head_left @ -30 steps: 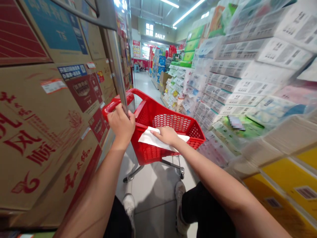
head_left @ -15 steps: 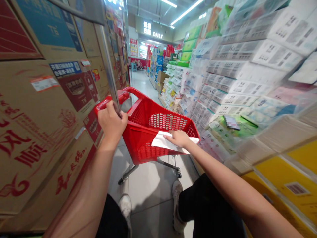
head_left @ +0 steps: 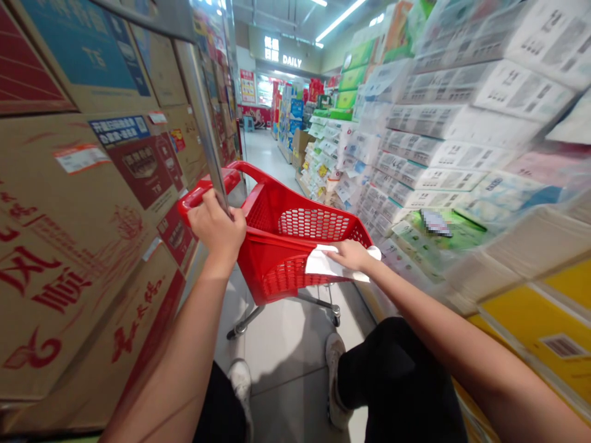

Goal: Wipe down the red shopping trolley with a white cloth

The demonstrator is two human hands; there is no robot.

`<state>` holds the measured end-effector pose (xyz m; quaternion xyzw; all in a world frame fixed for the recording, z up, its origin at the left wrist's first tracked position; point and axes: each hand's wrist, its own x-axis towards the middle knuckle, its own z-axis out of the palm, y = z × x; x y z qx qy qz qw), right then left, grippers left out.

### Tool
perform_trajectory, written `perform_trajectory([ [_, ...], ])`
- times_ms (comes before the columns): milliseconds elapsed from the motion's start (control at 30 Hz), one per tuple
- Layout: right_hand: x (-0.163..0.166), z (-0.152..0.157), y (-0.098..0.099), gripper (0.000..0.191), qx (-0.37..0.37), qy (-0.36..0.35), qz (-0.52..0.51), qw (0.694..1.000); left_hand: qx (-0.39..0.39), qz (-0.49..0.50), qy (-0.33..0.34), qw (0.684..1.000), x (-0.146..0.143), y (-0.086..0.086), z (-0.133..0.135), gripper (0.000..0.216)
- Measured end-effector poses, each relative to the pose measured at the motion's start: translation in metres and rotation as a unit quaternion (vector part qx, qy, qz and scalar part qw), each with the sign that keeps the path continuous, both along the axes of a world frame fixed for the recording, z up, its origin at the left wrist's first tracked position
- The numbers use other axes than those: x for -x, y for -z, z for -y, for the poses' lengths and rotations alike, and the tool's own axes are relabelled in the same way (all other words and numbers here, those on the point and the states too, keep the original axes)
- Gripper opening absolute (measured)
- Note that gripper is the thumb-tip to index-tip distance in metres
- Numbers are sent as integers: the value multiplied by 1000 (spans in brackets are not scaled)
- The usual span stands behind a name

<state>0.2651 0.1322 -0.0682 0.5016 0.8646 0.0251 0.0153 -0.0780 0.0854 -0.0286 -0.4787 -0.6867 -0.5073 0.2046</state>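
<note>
A red plastic shopping cart (head_left: 295, 246) stands in the aisle in front of me. My left hand (head_left: 218, 229) is closed around the cart's red handle (head_left: 201, 195) at its left end. My right hand (head_left: 351, 254) rests on the cart's near right rim and presses a white cloth (head_left: 323, 264) against it, fingers curled over the cloth. My knee and white shoes show below the cart.
Stacked cardboard boxes (head_left: 83, 203) and a metal shelf post (head_left: 205, 123) wall the left side. Packs of tissue paper (head_left: 443, 141) pile high on the right, yellow boxes (head_left: 549, 320) below. The grey floor aisle (head_left: 263, 154) runs ahead toward further shelves.
My right hand has slid the white cloth rightward along the cart's near rim toward its right corner. The left hand stays on the handle.
</note>
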Motion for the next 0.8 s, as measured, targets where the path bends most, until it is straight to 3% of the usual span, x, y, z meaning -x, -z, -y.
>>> perform_trajectory([
  [233,117,2,-19,71,-11,-89,-88,992,6,-9,-10,1000,-2,0,-2,49],
  [367,139,3,-22,73,-15,-115,-124,986,10,-22,-10,1000,7,0,0,50],
  [500,110,-5,-16,74,-6,-107,-101,989,21,-31,9,999,18,-1,5,50],
  [700,11,-22,2,75,1,0,-22,1000,23,-54,-1,998,23,-1,7,49],
  [800,-24,-28,5,70,29,14,-15,999,25,-51,-5,998,18,0,6,49],
])
